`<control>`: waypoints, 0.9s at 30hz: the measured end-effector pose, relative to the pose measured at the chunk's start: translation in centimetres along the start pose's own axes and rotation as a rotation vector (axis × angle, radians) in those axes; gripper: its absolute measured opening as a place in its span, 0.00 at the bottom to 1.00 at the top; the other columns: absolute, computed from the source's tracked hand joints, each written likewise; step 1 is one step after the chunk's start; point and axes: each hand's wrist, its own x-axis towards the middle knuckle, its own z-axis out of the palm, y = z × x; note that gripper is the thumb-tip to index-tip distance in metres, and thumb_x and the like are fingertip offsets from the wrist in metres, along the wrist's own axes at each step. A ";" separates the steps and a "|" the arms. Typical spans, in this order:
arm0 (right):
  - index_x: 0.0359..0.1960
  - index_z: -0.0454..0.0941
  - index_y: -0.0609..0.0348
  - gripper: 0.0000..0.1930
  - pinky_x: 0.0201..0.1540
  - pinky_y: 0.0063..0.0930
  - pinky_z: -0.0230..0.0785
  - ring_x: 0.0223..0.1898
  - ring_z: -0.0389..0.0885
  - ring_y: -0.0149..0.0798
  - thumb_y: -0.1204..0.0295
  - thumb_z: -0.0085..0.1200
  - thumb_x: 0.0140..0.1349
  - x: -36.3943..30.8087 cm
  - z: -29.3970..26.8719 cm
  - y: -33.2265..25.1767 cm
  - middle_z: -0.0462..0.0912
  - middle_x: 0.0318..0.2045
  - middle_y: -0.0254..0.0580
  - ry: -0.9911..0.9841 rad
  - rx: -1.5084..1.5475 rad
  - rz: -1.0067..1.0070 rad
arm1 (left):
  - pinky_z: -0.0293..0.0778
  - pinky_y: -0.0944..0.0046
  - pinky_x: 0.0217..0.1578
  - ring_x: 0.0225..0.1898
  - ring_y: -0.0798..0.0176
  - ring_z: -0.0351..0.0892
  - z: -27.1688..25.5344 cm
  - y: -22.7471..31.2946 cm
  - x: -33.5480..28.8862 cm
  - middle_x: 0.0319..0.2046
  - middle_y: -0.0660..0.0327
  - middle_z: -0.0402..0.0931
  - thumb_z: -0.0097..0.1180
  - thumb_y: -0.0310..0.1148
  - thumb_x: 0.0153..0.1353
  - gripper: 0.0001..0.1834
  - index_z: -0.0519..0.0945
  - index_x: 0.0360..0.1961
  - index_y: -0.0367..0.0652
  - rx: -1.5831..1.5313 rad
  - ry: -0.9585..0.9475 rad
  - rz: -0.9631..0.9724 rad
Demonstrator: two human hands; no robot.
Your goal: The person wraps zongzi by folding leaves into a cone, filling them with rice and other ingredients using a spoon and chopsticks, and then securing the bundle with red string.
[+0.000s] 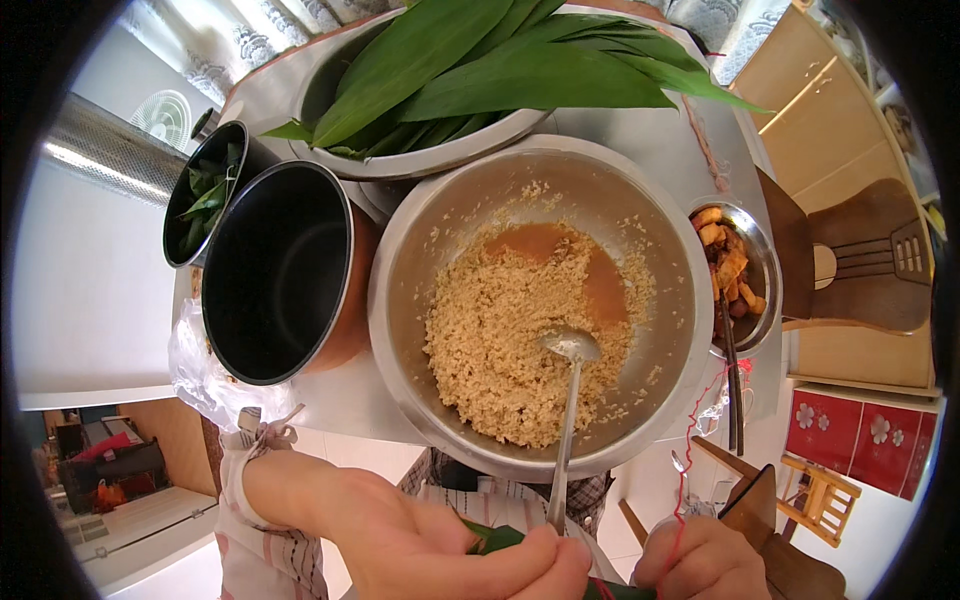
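Note:
At the lower edge my left hand (420, 540) is closed around a green leaf-wrapped rice dumpling (496, 538), mostly hidden by the fingers. Just right of it, my right hand (705, 560) is curled shut on a red string (690, 450), which runs up toward the table's right side. A bit of red string also shows against the leaf between the hands. Beyond them stands a large steel bowl (397, 400) of soaked rice (500, 350) with brownish liquid. A metal spoon (572, 400) rests in the rice, its handle reaching down behind my left hand.
Left of the bowl stand an empty dark pot (280, 270) and a smaller pot (180, 240) with leaf-wrapped pieces. Long green leaves (500, 85) fill a basin (460, 160) behind. At right, chopsticks (733, 380) lean on a bowl of meat chunks (735, 265). Chairs (870, 260) stand beyond.

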 end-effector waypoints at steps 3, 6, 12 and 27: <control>0.23 0.82 0.47 0.10 0.26 0.23 0.57 0.18 0.58 0.28 0.77 0.62 0.36 0.4 3.3 1.1 0.63 0.22 0.26 0.472 -0.100 -0.181 | 0.65 0.64 0.23 0.21 0.60 0.71 0.3 -0.4 0.5 0.25 0.56 0.76 0.59 0.34 0.47 0.17 0.70 0.40 0.55 -0.005 0.004 0.015; 0.24 0.82 0.45 0.11 0.28 0.24 0.59 0.20 0.59 0.28 0.78 0.62 0.37 -0.1 -0.1 -0.8 0.63 0.22 0.26 -0.040 -0.121 0.024 | 0.64 0.65 0.23 0.21 0.60 0.71 0.4 -0.4 0.5 0.25 0.56 0.76 0.59 0.34 0.47 0.17 0.70 0.40 0.55 -0.001 0.008 0.033; 0.25 0.83 0.44 0.12 0.28 0.24 0.60 0.21 0.59 0.28 0.78 0.62 0.37 -2.4 -1.6 -2.1 0.63 0.23 0.26 -0.179 -0.074 0.061 | 0.64 0.66 0.22 0.21 0.60 0.71 0.3 -0.3 -0.1 0.25 0.56 0.76 0.59 0.34 0.47 0.17 0.70 0.40 0.55 -0.004 0.003 0.068; 0.26 0.84 0.43 0.12 0.28 0.24 0.59 0.20 0.59 0.27 0.78 0.61 0.40 -1.8 -0.8 -2.8 0.62 0.21 0.25 -0.180 -0.087 0.082 | 0.64 0.68 0.20 0.20 0.60 0.71 -0.1 0.0 0.3 0.25 0.55 0.76 0.60 0.33 0.47 0.18 0.70 0.40 0.56 -0.004 -0.013 0.143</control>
